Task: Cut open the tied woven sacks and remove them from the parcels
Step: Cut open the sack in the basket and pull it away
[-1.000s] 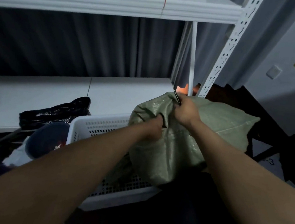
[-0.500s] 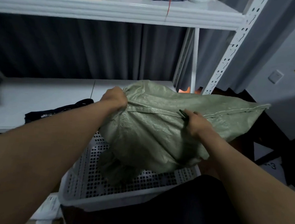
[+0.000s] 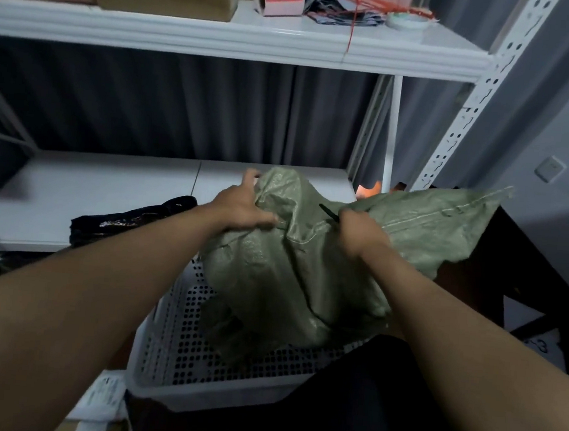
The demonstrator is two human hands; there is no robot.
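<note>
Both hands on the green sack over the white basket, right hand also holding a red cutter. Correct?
Not quite: the head view shows the cutter in the right hand is black. Otherwise right: left hand also grips the green sack over the white basket.

Both hands (image 3: 246,205) (image 3: 361,230) grip green woven sack (image 3: 292,271) above white perforated basket (image 3: 181,354).

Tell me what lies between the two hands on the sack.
In the head view, only bunched green sack spans between the left hand and right hand, plus a thin dark tool sticking out of the right hand.
</note>
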